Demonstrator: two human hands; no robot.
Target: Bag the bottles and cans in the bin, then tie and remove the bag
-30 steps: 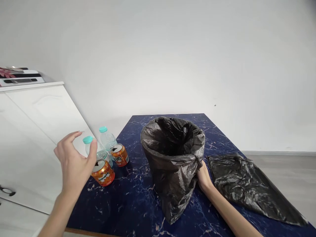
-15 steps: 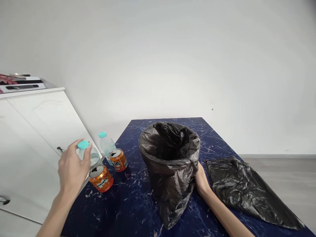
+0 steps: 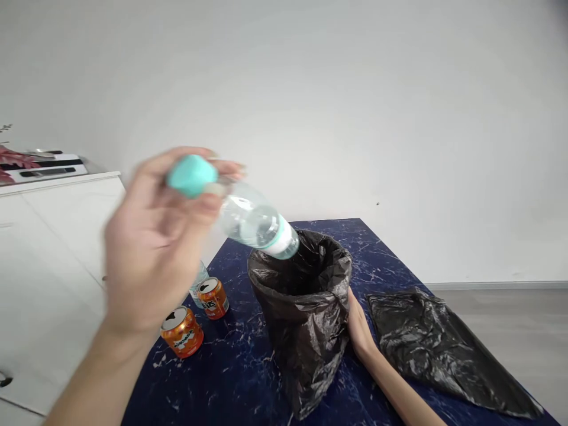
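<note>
My left hand (image 3: 153,254), blurred by motion, grips a clear plastic water bottle (image 3: 252,219) around its neck below the turquoise cap. The bottle leans with its base down to the right, over the mouth of a bin lined with a black garbage bag (image 3: 306,337). Against the bin's right side rests my right hand (image 3: 359,325), its fingers curved behind and largely hidden. To the left stand two opened orange soda cans, a near one (image 3: 183,336) and a farther one (image 3: 213,299). Another water bottle (image 3: 199,284) is partly covered by my left hand and the farther can.
A flattened black plastic bag (image 3: 435,343) lies along the right side of the dark blue marbled table (image 3: 231,378). Left of the table is a white cabinet (image 3: 48,266) with items on top. A plain wall (image 3: 337,118) rises behind.
My left hand has lifted the water bottle from beside the cans and carried it up and right, tilting it over the bin's opening. My right hand stays at the bin's side.
</note>
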